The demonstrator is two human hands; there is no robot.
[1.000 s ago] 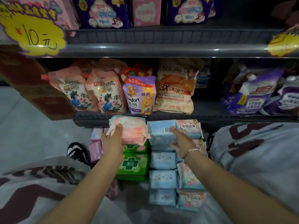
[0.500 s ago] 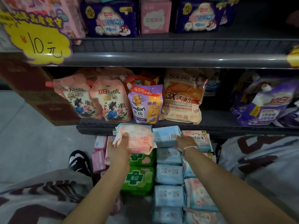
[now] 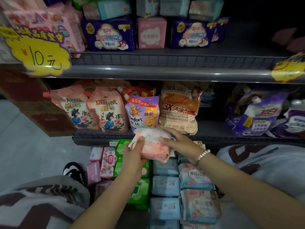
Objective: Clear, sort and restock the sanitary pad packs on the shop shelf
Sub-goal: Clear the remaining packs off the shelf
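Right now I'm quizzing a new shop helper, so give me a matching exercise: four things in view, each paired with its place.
Things:
1. peach pad pack
2. green packs
3. Comfort pouch
4. purple 420 pack

Places:
A. top shelf
B. middle shelf, beside the orange 3X bag
C. held in both hands
D. bottom row, left of the blue packs

Pairs: 1-C, 2-D, 3-B, 4-A

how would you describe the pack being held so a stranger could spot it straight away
Find the dark middle shelf of laundry pouches; just below its front edge, above the rows of pads, both hands meet. The soft peach-pink plastic pad pack lies between them, the only one lifted and tilted, while its neighbours lie flat in rows.
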